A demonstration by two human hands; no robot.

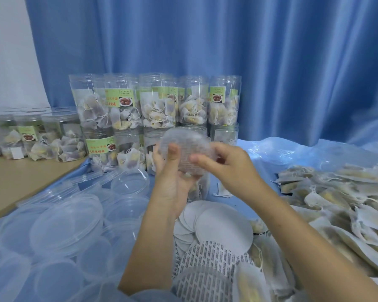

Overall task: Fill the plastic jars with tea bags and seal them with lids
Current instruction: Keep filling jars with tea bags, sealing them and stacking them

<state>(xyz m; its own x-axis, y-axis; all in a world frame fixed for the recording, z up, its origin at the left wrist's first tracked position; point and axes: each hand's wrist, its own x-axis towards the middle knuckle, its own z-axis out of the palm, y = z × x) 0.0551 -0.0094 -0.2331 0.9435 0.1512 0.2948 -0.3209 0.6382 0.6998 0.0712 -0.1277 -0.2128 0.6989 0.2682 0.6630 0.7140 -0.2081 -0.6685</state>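
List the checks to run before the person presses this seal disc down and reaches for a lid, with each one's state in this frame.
1. Jar held: the left hand grips the tilted plastic jar from below. Ok.
2. Seal disc over the jar mouth: it covers the opening, with the left thumb and the right hand touching it. Ok.
3. Disc seated flat all round: motion blur hides the rim. Cannot tell.
4. Jar filled: tea bags show through its wall, but the level is hidden. Cannot tell.
5. Clear lids available: a pile lies to the left. Ok.
6. Spare seal discs: a stack lies under the wrists. Ok.
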